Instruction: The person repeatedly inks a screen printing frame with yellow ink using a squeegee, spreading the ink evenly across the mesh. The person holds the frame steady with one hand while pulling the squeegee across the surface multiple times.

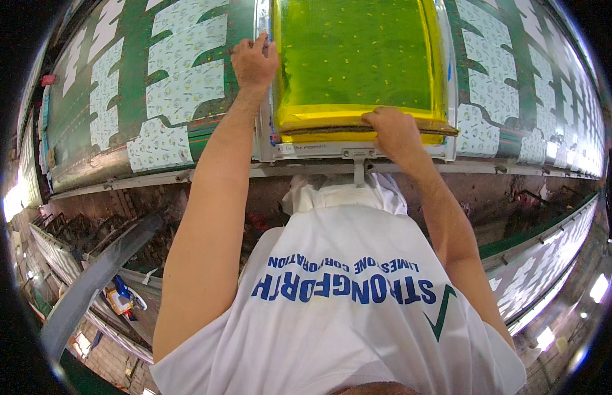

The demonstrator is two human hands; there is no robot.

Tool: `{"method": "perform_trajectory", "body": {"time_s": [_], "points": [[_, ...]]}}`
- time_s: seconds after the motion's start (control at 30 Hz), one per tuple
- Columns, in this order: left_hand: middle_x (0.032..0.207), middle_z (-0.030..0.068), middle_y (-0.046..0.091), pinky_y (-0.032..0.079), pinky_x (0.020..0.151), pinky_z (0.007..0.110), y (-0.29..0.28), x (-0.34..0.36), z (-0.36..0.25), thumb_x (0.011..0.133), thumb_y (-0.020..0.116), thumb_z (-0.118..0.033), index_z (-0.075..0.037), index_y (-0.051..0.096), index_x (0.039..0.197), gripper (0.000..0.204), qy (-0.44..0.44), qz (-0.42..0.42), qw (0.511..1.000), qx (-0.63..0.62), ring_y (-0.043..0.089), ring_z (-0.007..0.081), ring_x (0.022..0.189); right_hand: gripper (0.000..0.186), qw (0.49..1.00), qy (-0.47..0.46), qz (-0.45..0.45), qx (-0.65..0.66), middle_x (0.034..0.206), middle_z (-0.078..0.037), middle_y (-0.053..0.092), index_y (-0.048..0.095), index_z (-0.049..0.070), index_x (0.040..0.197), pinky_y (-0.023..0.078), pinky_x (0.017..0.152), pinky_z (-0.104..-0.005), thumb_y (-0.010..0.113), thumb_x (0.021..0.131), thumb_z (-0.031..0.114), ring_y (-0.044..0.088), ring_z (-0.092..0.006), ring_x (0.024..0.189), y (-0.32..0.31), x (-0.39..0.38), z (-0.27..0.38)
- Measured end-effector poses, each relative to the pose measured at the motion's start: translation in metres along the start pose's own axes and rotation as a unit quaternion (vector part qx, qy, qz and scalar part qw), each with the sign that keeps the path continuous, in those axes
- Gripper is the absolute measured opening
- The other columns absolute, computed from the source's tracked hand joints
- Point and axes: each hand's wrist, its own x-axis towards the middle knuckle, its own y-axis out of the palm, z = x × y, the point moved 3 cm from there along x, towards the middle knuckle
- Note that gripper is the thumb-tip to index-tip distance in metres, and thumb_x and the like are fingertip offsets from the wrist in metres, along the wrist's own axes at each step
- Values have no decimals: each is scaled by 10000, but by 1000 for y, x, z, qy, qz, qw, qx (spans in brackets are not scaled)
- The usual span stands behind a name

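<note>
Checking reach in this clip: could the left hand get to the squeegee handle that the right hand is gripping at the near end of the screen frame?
Probably yes. The left hand rests on the screen frame's left rail, and nothing lies between it and the squeegee handle under the right hand.

Long printing tables (516, 85), bright windows (13, 197) left.

White printed T-shirt (345, 289), bare forearms

You stand in a textile printing workshop: a yellow-green screen frame (358, 66) lies on a long desk (154, 174) lined with patterned fabric pieces (181, 79).
</note>
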Motion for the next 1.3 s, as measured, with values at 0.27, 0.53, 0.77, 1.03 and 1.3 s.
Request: {"method": "perform_trajectory", "body": {"time_s": [0.27, 0.53, 0.77, 1.03, 1.3], "points": [[1038, 123, 667, 505, 888, 519, -2, 3, 3, 882, 765, -331, -208, 773, 1260, 397, -6, -9, 1000, -5, 624, 336, 1023, 483, 998, -27, 2, 56, 1138, -132, 645, 639, 51, 1194, 568, 882, -455, 755, 726, 37, 640, -334, 1099, 18, -32, 9], [1014, 111, 672, 509, 894, 458, -2, 6, 5, 912, 750, -281, -199, 779, 1252, 350, 21, -1, 999, 35, 633, 319, 1003, 630, 984, -135, -32, 112, 1311, -169, 616, 583, 24, 1370, 473, 1076, -456, 760, 771, 109, 580, -358, 1257, 26, -63, -20], [1015, 117, 672, 512, 895, 445, -4, 6, 3, 951, 731, -276, -171, 769, 1276, 344, 6, 25, 999, 40, 630, 311, 1005, 506, 943, 133, -217, 216, 1330, -221, 653, 642, 5, 1330, 482, 1079, -466, 763, 906, 254, 606, -391, 1259, 11, -74, -149], [1062, 139, 664, 510, 935, 444, -4, 6, 7, 945, 742, -235, -154, 748, 1315, 378, 9, 49, 999, 8, 619, 325, 1045, 698, 903, 321, -204, 201, 1295, -259, 626, 611, -48, 1351, 499, 1036, -469, 844, 818, 339, 608, -409, 1200, 11, -56, -231], [1060, 132, 652, 517, 889, 467, -3, 3, 12, 1004, 716, -246, -142, 711, 1371, 382, 30, 53, 998, 1, 614, 315, 1018, 579, 888, 314, -275, 191, 1091, -178, 635, 675, -16, 1219, 529, 916, -466, 824, 716, 232, 633, -379, 1053, 9, -50, -223]]}}
